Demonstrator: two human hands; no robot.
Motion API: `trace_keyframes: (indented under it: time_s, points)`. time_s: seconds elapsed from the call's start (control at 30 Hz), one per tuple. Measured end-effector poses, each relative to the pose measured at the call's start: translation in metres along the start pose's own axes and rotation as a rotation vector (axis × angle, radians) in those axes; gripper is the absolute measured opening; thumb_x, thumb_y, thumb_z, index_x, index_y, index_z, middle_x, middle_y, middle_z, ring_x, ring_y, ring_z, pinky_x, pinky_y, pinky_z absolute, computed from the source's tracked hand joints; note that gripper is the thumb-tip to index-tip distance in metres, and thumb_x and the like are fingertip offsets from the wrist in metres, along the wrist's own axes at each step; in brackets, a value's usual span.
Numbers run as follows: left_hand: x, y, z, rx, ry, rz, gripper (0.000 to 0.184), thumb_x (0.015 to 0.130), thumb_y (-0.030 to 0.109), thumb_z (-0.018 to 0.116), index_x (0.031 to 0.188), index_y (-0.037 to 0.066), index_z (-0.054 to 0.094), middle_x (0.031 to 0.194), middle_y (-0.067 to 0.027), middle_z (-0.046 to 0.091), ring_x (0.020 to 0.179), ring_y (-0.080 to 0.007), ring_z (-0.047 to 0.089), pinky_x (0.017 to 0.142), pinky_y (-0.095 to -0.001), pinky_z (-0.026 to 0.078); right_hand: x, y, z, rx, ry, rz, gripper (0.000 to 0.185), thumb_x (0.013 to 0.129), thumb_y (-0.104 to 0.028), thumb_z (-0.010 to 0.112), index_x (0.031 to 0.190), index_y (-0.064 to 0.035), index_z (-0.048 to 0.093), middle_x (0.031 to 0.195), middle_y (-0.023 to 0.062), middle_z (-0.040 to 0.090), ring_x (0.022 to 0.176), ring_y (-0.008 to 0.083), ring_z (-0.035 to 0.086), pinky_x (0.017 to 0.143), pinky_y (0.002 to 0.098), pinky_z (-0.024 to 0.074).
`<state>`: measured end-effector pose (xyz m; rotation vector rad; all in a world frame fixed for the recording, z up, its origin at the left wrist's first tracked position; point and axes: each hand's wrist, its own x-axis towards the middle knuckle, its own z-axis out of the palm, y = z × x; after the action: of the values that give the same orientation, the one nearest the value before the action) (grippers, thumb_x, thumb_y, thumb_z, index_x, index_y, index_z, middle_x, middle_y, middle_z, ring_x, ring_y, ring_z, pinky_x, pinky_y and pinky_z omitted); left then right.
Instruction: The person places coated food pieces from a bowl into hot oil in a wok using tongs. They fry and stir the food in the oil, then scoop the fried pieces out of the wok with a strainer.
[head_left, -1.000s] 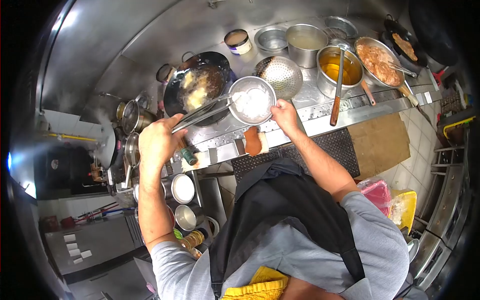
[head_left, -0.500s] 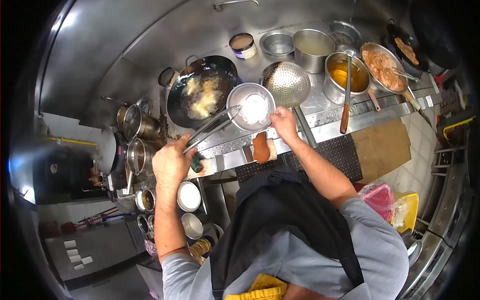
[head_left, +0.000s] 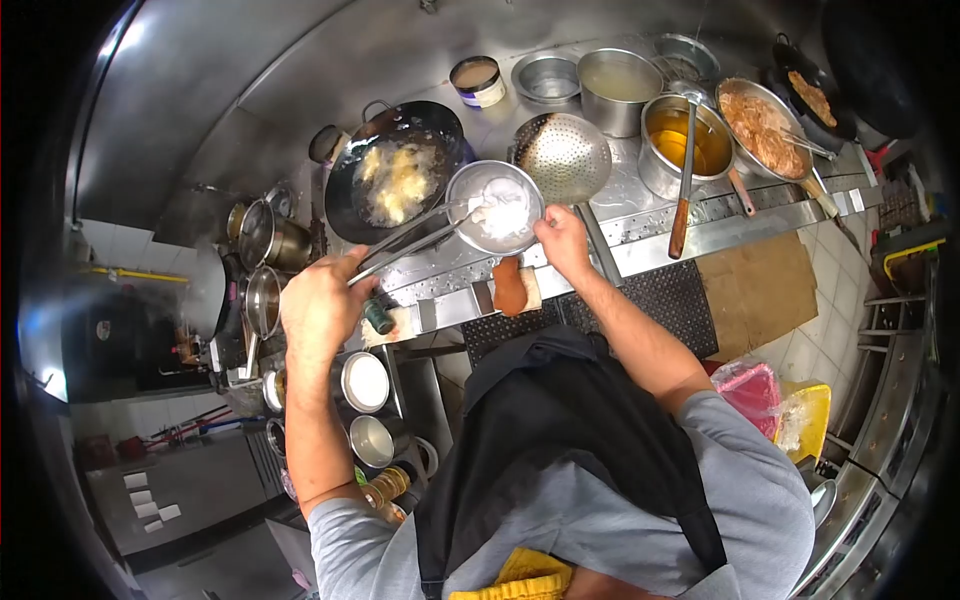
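My left hand point(head_left: 325, 300) is closed around metal tongs point(head_left: 405, 238), whose tips reach into a metal bowl point(head_left: 512, 247). White stuff point(head_left: 503, 205) that looks like flour or batter lies in the bowl; I cannot make out whether the tongs grip a piece of it. With fingers and thumb, my right hand point(head_left: 563, 242) pinches the bowl's right rim, holding it above the stove's front edge. Just left of the bowl, a black wok point(head_left: 345, 205) contains bubbling oil and pale golden frying pieces point(head_left: 398, 182).
Behind my right hand sits a perforated strainer point(head_left: 568, 155) with a long handle. Farther right are a pot of orange liquid point(head_left: 655, 180) with a ladle point(head_left: 684, 190) across it, and a pan of breaded pieces point(head_left: 762, 130). An open can point(head_left: 478, 85) stands behind the wok.
The tongs' tips are now deeper over the white contents. The whole scene has shifted slightly up and left, and my left hand has moved left. Both grips stay the same.
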<state>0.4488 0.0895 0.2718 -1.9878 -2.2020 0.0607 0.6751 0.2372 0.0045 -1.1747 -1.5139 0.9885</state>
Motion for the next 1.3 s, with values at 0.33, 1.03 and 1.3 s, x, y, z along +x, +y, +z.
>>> trace_keyframes:
  time_s: [0.33,1.03,1.3]
  points:
    - [-0.022,-0.01,-0.049,-0.07,0.135,-0.094,0.038,0.072,0.026,0.076,0.108,0.014,0.069,0.086,-0.0091,0.068,0.076,-0.0282,0.065,0.067,-0.0367,0.05,0.006,0.003,0.019,0.475,-0.088,0.427,0.013,0.079,-0.005,0.056,0.067,-0.0026,0.052,0.063,0.0054,0.057,0.053,0.0121,0.055,0.048,0.0281,0.0464]
    - [0.046,-0.146,0.146,0.054,0.084,-0.633,0.047,0.084,0.049,0.06,0.124,0.024,0.059,0.093,-0.0162,0.068,0.088,-0.0367,0.065,0.075,-0.0471,0.051,-0.016,0.004,-0.02,0.51,-0.018,0.542,0.016,0.085,-0.008,0.058,0.072,-0.0087,0.049,0.068,0.0036,0.058,0.057,0.0108,0.056,0.054,0.0249,0.0514]
    - [0.014,-0.028,0.019,-0.075,0.017,-0.099,0.045,0.074,0.034,0.074,0.116,0.019,0.064,0.096,-0.0113,0.069,0.086,-0.03,0.066,0.072,-0.0401,0.052,-0.009,0.01,-0.025,0.34,-0.062,0.379,0.017,0.083,-0.008,0.059,0.07,-0.0074,0.048,0.066,0.0002,0.051,0.058,0.0092,0.052,0.053,0.026,0.0453]
